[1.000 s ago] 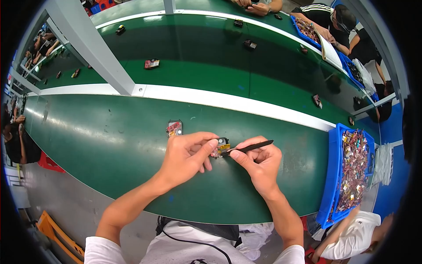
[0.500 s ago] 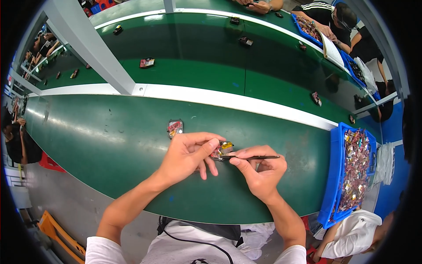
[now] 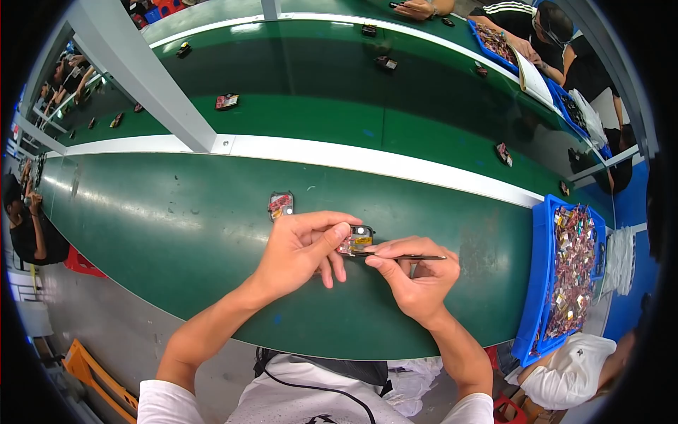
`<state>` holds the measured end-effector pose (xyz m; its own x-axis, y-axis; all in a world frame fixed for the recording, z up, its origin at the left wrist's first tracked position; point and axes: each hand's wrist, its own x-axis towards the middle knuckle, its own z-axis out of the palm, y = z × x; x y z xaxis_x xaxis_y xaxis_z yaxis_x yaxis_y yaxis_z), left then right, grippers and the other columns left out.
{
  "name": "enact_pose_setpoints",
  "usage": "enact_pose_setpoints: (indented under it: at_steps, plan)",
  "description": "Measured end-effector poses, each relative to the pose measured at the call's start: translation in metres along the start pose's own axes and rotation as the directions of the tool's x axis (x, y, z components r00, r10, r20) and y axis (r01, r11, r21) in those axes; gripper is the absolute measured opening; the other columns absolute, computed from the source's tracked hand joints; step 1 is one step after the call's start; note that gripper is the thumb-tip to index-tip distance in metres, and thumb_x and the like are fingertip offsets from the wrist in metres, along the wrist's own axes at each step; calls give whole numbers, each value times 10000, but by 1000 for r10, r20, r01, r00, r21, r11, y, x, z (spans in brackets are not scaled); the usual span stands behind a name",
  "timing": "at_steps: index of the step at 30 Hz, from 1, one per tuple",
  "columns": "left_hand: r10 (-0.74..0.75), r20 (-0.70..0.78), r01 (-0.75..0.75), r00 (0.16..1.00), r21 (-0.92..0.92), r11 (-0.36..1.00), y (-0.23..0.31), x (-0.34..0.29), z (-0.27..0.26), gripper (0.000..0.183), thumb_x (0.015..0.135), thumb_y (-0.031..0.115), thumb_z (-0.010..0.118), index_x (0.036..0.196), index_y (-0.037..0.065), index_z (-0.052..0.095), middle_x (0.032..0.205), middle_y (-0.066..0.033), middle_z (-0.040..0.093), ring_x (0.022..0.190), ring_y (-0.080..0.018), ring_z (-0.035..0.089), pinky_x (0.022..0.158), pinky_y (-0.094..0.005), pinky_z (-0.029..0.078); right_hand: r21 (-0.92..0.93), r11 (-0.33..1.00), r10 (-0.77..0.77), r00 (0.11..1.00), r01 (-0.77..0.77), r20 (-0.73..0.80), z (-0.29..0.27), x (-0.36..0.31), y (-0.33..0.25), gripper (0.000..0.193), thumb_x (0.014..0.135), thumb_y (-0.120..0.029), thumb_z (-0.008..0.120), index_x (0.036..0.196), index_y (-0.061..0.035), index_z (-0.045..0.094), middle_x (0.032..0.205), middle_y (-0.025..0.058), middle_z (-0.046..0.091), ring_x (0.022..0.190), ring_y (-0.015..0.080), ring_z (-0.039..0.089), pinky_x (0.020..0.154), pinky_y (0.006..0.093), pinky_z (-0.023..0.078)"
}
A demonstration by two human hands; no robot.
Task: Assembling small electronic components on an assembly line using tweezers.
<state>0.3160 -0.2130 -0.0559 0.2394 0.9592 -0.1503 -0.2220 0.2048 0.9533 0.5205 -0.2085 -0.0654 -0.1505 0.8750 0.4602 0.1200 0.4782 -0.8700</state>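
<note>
Casing (image 3: 364, 239), small and dark-rimmed with a bit of yellow inside, is in the left hand (image 3: 300, 251), gripped between thumb and fingers, over roughly the middle of the green surface (image 3: 169, 226). Right hand (image 3: 420, 275) has a thin dark tool (image 3: 427, 257) pinched up front, tip right at the casing's lower part; can't tell if it's actually touching. Second casing (image 3: 280, 204) with red stuff in it lies just past the left hand, toward the far edge, where a white rail (image 3: 367, 166) runs. Blue tray (image 3: 537, 283) heaped with little parts (image 3: 572, 261) sits at the right edge.
</note>
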Motion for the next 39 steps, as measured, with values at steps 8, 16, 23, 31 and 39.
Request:
enact_pose_setpoints:
  at_steps: [8,16,23,31,39]
  plan:
    - [7,-28,-6,1000,56,998,-4,-2,1,249,1042,96,560,1167,-81,683,768,-112,693,557,-160,683,450,-249,540,2,997,77,996,-77,48,-4,1,1,132,768,17,845,854,-17,750,746,36,742,449,0,416,418,190,286]
    - [19,-77,-14,997,58,998,-3,-2,0,249,1043,107,567,1151,-80,690,773,-112,695,558,-163,683,449,-246,534,-12,999,38,999,-38,-2,0,1,-2,167,742,14,857,865,-21,750,787,52,752,431,10,426,406,197,294]
    - [4,-76,1,997,59,998,-5,-2,0,258,1032,112,585,1174,-80,681,828,-106,708,572,-131,663,463,-232,504,-52,997,-61,997,64,45,0,4,-2,178,732,21,851,863,-40,747,811,77,763,410,28,419,401,200,299]
    - [92,-129,-73,987,149,986,-10,-3,5,215,1015,71,605,1138,-79,699,773,-110,704,550,-136,663,449,-239,519,-127,968,-203,972,217,118,1,8,-8,162,710,38,831,829,-44,757,796,84,767,530,127,659,471,226,455]
    - [68,-135,-43,988,180,983,-7,-5,6,221,1012,59,603,1151,-90,689,795,-117,708,575,-146,679,455,-244,527,-154,966,-187,971,210,150,0,5,-9,161,706,53,808,816,-58,767,807,72,771,605,156,711,520,242,507]
